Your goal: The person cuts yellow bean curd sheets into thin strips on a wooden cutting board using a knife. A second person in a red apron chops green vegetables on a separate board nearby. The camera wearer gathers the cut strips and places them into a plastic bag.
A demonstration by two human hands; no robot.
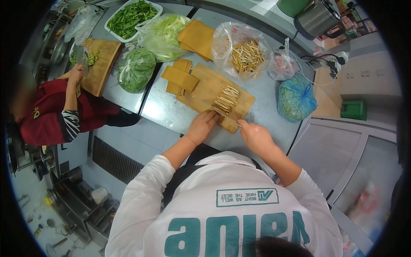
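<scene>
My right hand (255, 135) is closed around the handle of a knife, whose thin blade (221, 114) slants up to the left over a wooden cutting board (245, 98). Fingers curled, my left hand (203, 126) rests on the board's near edge against the blade; what lies under its fingertips is hidden. Just beyond the blade is a row of thin tan strips (227, 99), seemingly cut tofu sheet. Uncut tan-yellow sheets (180, 77) lie crosswise over the board's left end. A larger stack of such sheets (197, 37) sits behind, beside an open plastic bag of cut strips (247, 56).
On the left, a co-worker (61, 109) cuts greens on another wooden board (104, 64). Bagged greens (136, 69), bagged cabbage-like leaves (163, 35) and a white tub of chopped greens (131, 19) stand behind. A blue bag (296, 98) and a steel kettle (316, 19) are at right.
</scene>
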